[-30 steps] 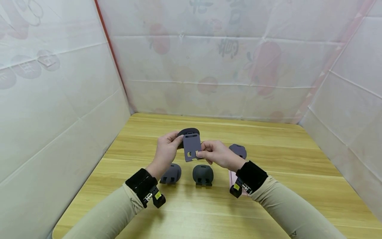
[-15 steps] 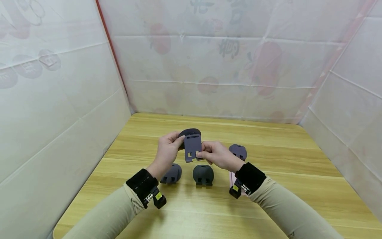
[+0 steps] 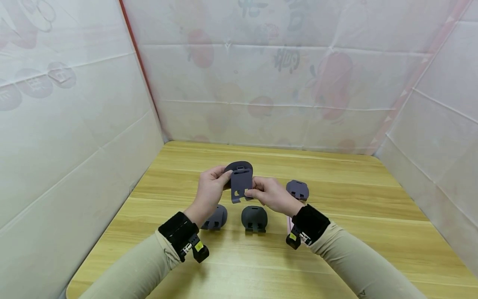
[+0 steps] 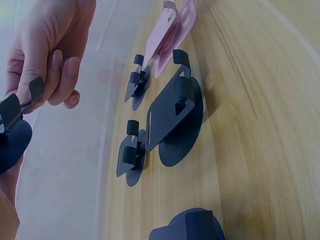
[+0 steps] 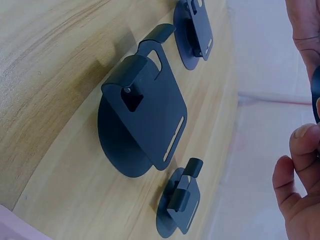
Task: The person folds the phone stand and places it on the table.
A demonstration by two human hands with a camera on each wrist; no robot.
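Both hands hold one dark grey folding stand of thin plastic [image 3: 240, 182] in the air above the middle of the wooden surface [image 3: 336, 249], a little in front of the person. The left hand [image 3: 209, 191] pinches the rounded base plate of this stand at its left edge, thumb on top and fingers behind, and the right hand [image 3: 269, 194] pinches the lower right corner of the rectangular front panel between thumb and forefinger. So both grips are closed on the same piece. The step in hand seems to be the folding or unfolding of the panel against its base; I judge the next move needs the left hand to keep the base steady while the right hand turns the panel about the hinge at the top, gently, because the plastic looks thin. The stand shows a matt, purplish-grey panel with a small slot near its top and cut-outs and a hooked lip near its bottom. Under the hands, a dark grey round-backed stand [image 3: 254, 218] and a similar grey one [image 3: 215, 218] rest on the surface, a purplish-grey stand [image 3: 297, 189] lies further to the right, and a pale pink flat piece [image 4: 172, 32] lies near the right wrist.
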